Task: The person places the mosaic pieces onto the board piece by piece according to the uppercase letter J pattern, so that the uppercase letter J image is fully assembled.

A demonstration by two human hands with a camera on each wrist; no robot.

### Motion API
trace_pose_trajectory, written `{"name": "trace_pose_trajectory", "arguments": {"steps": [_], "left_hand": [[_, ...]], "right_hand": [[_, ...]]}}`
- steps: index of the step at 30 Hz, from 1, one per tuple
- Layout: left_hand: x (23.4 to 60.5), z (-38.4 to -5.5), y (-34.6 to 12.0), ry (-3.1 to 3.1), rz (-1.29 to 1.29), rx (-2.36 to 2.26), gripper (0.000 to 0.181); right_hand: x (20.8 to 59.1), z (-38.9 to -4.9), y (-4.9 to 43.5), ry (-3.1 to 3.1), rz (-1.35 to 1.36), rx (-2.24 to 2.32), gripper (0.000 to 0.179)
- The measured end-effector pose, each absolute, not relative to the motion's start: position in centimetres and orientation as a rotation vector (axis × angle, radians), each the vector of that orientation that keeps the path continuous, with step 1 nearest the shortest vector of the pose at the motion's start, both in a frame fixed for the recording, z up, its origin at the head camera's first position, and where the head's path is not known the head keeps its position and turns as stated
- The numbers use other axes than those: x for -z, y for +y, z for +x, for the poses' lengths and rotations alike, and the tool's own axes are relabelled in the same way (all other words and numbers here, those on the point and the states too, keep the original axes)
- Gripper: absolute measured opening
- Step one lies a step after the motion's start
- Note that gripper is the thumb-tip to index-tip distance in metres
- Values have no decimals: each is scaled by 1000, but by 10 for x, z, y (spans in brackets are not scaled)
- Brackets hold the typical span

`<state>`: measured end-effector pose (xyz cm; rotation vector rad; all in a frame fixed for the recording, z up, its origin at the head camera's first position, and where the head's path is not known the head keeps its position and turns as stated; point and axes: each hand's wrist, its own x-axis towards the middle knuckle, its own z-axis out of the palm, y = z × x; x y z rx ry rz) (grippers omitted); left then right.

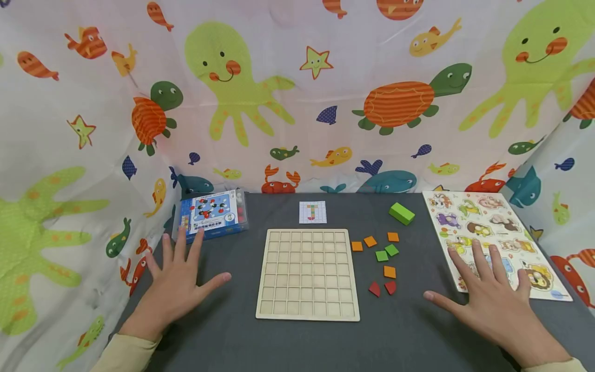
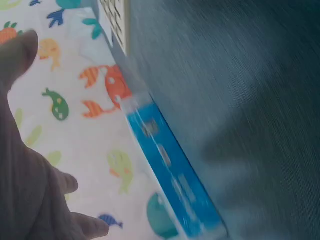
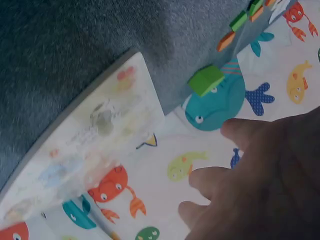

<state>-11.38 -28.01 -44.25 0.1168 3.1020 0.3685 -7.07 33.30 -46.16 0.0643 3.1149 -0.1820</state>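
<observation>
My left hand (image 1: 174,283) is spread with straight fingers, its fingertips overlapping the front of a blue boxed set (image 1: 211,214) in the head view. On the other side, my right hand (image 1: 494,299) has its fingers fanned out over the near left part of an animal picture board (image 1: 499,237). Neither hand holds anything. Between them lies a wooden grid board (image 1: 307,275) of square cells. Right of it are several orange square tiles (image 1: 389,272), two green tiles (image 1: 381,256) and two red rounded pieces (image 1: 390,287). A small card (image 1: 312,212) with a coloured J-shaped pattern lies behind the grid.
A green block (image 1: 402,213) stands toward the back of the dark grey table (image 1: 297,346), left of the picture board. A curtain (image 1: 288,62) printed with sea animals closes off the back and both sides.
</observation>
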Motion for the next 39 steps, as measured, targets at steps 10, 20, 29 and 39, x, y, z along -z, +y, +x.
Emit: {"name": "trace_pose_trajectory", "arguments": {"steps": [10, 20, 29, 39], "left_hand": [[451, -141, -218, 3022, 180, -684, 117], [455, -166, -174, 2905, 95, -876, 82], [458, -166, -171, 2823, -53, -904, 53], [463, -167, -168, 2683, -134, -995, 51]], "right_hand": [[457, -96, 309, 3118, -215, 352, 116], [457, -126, 296, 3068, -446, 578, 78], [467, -135, 285, 3045, -594, 659, 43], [476, -140, 277, 3003, -623, 618, 29]]}}
